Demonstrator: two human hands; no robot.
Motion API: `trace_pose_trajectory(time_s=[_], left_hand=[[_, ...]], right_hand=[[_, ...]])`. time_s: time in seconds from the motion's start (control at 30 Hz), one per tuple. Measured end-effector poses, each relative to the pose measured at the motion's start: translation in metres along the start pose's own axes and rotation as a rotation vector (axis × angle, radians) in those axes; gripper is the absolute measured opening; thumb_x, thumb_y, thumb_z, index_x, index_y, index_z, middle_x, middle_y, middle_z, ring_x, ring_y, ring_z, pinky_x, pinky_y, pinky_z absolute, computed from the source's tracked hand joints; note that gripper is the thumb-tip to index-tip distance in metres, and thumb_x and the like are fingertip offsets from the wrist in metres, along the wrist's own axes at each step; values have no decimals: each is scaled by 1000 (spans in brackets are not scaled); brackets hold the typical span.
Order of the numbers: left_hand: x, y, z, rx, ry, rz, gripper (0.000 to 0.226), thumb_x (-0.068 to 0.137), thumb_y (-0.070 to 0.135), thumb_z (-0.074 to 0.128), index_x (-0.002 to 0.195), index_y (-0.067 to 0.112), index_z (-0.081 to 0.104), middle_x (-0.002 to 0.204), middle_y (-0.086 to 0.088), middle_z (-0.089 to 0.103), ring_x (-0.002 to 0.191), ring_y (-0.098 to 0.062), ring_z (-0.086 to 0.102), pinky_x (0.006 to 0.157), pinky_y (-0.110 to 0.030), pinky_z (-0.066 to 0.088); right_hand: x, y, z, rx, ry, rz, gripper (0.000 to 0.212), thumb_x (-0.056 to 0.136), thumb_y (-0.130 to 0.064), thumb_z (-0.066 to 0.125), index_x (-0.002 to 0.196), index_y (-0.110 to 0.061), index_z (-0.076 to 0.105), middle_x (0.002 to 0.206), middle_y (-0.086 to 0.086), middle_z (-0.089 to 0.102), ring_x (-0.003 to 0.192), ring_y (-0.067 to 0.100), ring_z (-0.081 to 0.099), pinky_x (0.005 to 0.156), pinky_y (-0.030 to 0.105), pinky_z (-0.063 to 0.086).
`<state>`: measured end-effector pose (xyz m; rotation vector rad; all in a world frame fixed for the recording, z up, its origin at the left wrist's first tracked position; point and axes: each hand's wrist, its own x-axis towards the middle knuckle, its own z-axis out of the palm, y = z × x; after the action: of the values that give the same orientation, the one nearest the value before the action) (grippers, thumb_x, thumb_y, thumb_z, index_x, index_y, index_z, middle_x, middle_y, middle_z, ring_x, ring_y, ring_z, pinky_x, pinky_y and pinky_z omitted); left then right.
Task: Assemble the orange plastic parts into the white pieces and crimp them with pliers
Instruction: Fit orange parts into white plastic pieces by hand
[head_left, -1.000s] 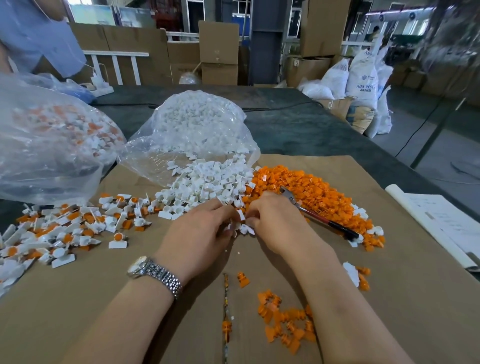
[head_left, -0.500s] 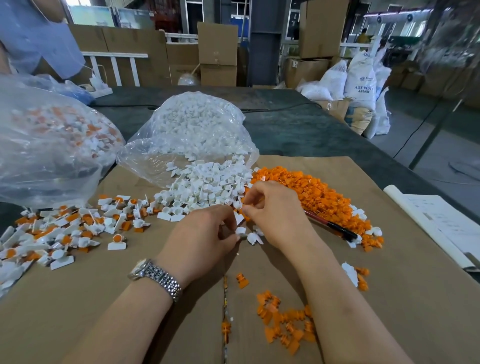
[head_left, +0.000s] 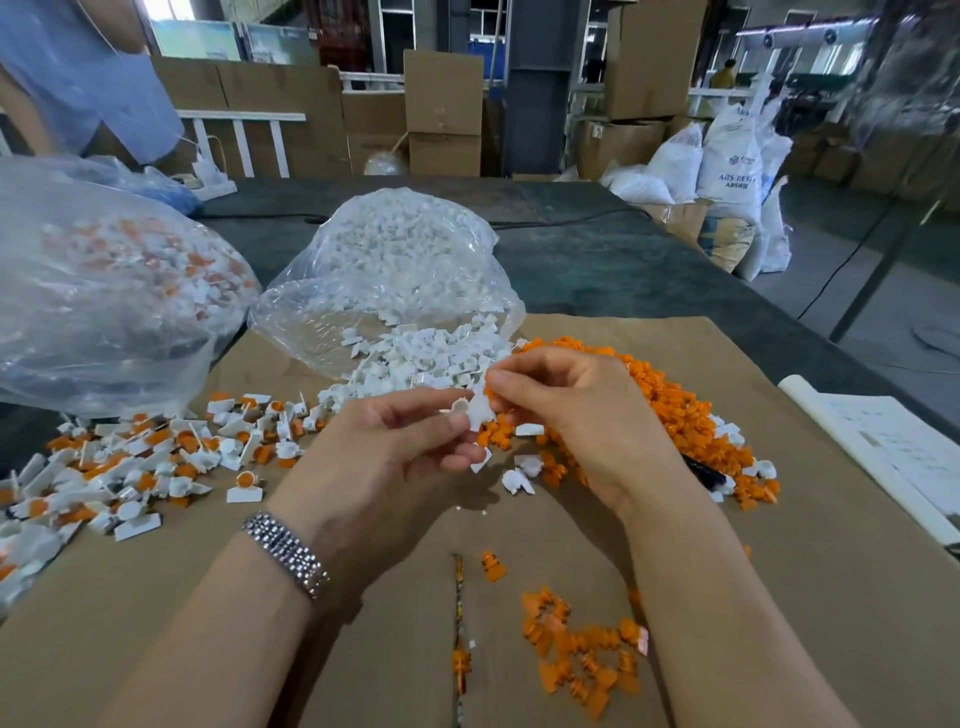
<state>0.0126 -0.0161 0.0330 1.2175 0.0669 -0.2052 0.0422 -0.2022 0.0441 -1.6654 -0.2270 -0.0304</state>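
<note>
My left hand (head_left: 395, 447) pinches a small white piece (head_left: 467, 410) between thumb and fingers, lifted above the cardboard. My right hand (head_left: 582, 410) meets it from the right, its fingertips pinching the same white piece; whether it also holds an orange part is hidden. Behind the hands lie a pile of white pieces (head_left: 431, 358) and a heap of orange parts (head_left: 680, 410). The pliers (head_left: 701, 470) lie in the orange heap, mostly hidden by my right wrist, only the dark handle end showing.
Assembled white-and-orange pieces (head_left: 140, 457) are spread at the left. A clear bag of white pieces (head_left: 400, 265) and a bag of assembled ones (head_left: 104, 291) stand behind. Loose orange parts (head_left: 576, 649) lie near me. A paper sheet (head_left: 883, 441) is at the right. A person in blue (head_left: 88, 67) stands far left.
Both hands have risen from the cardboard with a white piece and now hold it in the air. The right hand moved off the pile toward the left hand.
</note>
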Motion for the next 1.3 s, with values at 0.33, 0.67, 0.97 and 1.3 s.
trace_pose_trajectory(time_s=[0.33,0.67,0.97,1.3], left_hand=[[3,2,-5,-48,-67,82,29,74,1,74,100,-1,62,76,-21,70,62,-23,71,56,-24,58],[5,2,-12,-37,-74,151,27,72,4,77,98,0,74,87,-16,71,75,-23,71,66,-24,58],[5,5,-14,-130,-116,72,12,82,12,67,89,4,74,73,-13,68,59,-17,68,54,-20,56],[5,4,-15,-119,-186,-52,16,89,19,64,91,4,71,75,-14,66,56,-16,63,46,-19,52]], right_hand=[[-8,-5,9,-84,-97,-139,4,91,-21,75,93,-20,77,86,-9,75,77,-2,67,73,11,50],[-11,-7,14,-202,-104,-119,4,94,-19,71,94,-16,73,85,-2,73,79,7,66,74,20,55],[-13,-12,10,-52,-245,-148,13,92,-9,73,104,-10,71,94,10,73,89,30,68,86,35,59],[-14,-12,14,-226,-153,-250,8,93,-10,71,98,-13,77,94,-3,74,89,12,70,84,26,57]])
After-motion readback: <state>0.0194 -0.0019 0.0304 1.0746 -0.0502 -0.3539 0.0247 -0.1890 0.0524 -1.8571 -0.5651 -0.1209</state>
